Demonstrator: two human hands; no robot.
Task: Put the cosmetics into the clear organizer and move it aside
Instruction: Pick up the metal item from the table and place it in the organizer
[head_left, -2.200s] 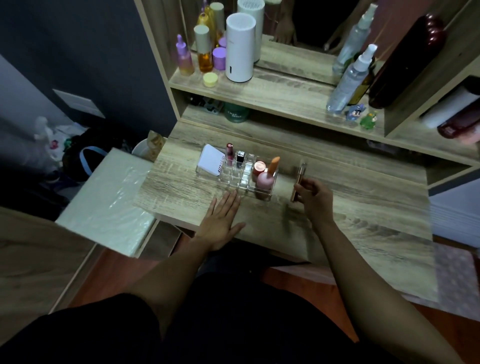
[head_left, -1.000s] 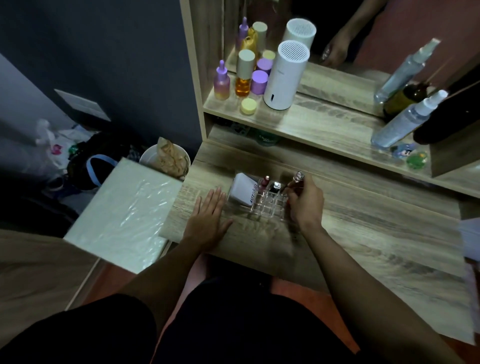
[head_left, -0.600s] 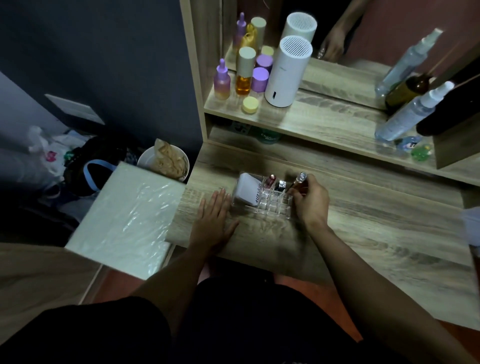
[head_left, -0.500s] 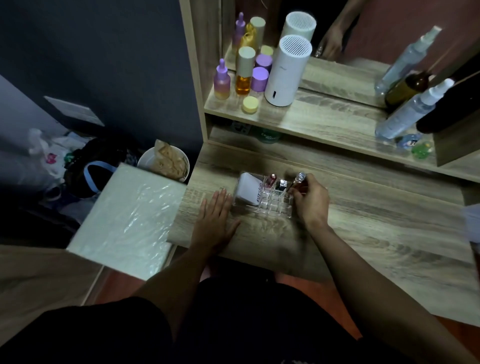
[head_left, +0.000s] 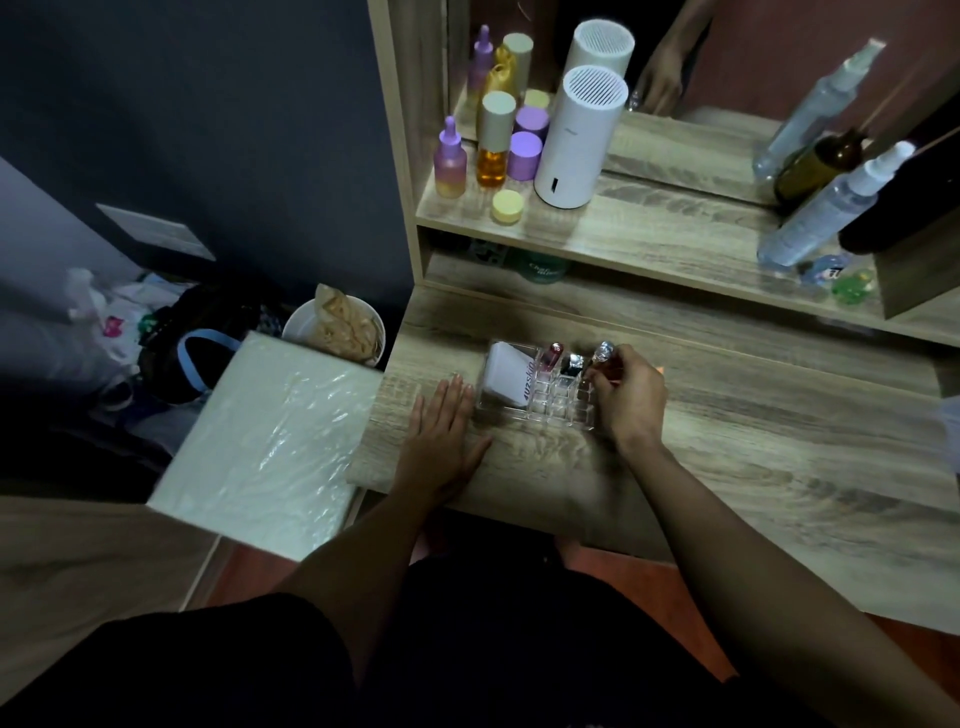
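The clear organizer (head_left: 535, 410) sits on the wooden desk (head_left: 753, 441), near its left end. Inside stand a white tube (head_left: 506, 376), a pink lipstick (head_left: 551, 357) and a dark small bottle (head_left: 571, 364). My right hand (head_left: 628, 397) is at the organizer's right side, fingers closed on a slim cosmetic tube with a clear cap (head_left: 602, 353) held upright over the right compartments. My left hand (head_left: 441, 431) lies flat on the desk just left of the organizer, fingers apart, holding nothing.
An upper shelf (head_left: 649, 234) carries purple and amber bottles (head_left: 491, 156), a white cylinder (head_left: 579, 140) and spray bottles (head_left: 826, 208). A mirror stands behind. A plastic-wrapped white stool (head_left: 270, 447) and a bin (head_left: 337, 330) are left of the desk.
My right hand carried the slim tube from the desk's middle to the organizer's right compartments. My view shifted left. In the last half second almost nothing moved; my left hand stayed flat.
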